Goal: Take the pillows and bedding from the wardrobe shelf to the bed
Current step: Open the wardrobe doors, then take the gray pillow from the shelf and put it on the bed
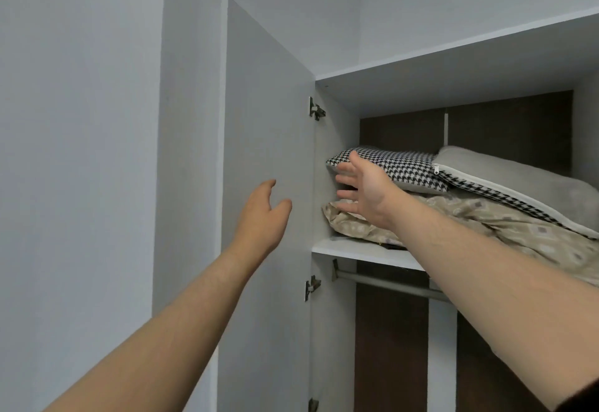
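On the wardrobe's upper shelf (pixel 363 251) lies folded beige patterned bedding (pixel 525 233). Two pillows rest on top of it: a black-and-white houndstooth pillow (pixel 402 165) on the left and a grey pillow with a houndstooth edge and a zip (pixel 525 181) on the right. My right hand (pixel 363 191) reaches into the shelf with its fingers spread, at the left end of the houndstooth pillow and the bedding, holding nothing. My left hand (pixel 264 214) is raised in front of the open door, fingers relaxed, empty.
The white wardrobe door (pixel 269 120) stands open on the left, with hinges along its inner edge. A metal hanging rail (pixel 389 283) runs below the shelf. The wardrobe's back panel is dark brown. A plain wall fills the left.
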The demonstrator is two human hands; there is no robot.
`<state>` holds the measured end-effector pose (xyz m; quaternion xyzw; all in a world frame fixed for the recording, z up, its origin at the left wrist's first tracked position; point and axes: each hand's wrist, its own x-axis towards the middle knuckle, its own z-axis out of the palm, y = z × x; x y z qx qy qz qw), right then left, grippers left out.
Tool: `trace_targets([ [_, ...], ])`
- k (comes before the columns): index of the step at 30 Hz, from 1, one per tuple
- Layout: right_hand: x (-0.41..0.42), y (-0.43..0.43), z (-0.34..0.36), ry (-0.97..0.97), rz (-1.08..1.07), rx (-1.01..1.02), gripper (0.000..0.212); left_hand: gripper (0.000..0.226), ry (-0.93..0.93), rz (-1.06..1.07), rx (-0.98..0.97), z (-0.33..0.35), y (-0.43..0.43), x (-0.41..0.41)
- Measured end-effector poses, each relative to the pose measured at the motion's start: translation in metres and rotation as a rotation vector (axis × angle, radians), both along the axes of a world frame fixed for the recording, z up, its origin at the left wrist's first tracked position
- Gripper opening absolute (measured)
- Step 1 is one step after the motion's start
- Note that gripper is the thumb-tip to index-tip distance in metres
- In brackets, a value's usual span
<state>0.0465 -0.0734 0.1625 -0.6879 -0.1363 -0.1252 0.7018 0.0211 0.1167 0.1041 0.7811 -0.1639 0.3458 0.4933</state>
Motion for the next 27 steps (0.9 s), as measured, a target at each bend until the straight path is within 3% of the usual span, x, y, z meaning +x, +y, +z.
trace_targets([
  [8, -0.051, -0.114, -0.016, -0.044, -0.257, 0.058, 0.053, 0.053, -0.051, -0.106, -0.004, 0.011, -0.092, -0.002],
  [15, -0.088, -0.187, -0.025, -0.046, -0.459, 0.111, 0.045, 0.051, -0.056, -0.379, -0.128, 0.019, -0.165, 0.000],
  [22, -0.104, -0.233, -0.022, -0.072, -0.651, 0.079, 0.037, 0.050, -0.102, -0.525, -0.124, 0.027, -0.235, 0.021],
  [25, -0.093, -0.251, -0.028, -0.159, -0.845, -0.083, 0.018, 0.049, -0.112, -0.597, -0.134, 0.027, -0.264, 0.042],
  [27, -0.085, -0.262, -0.035, -0.231, -0.945, -0.262, 0.021, 0.048, -0.129, -0.640, -0.124, 0.028, -0.278, 0.054],
])
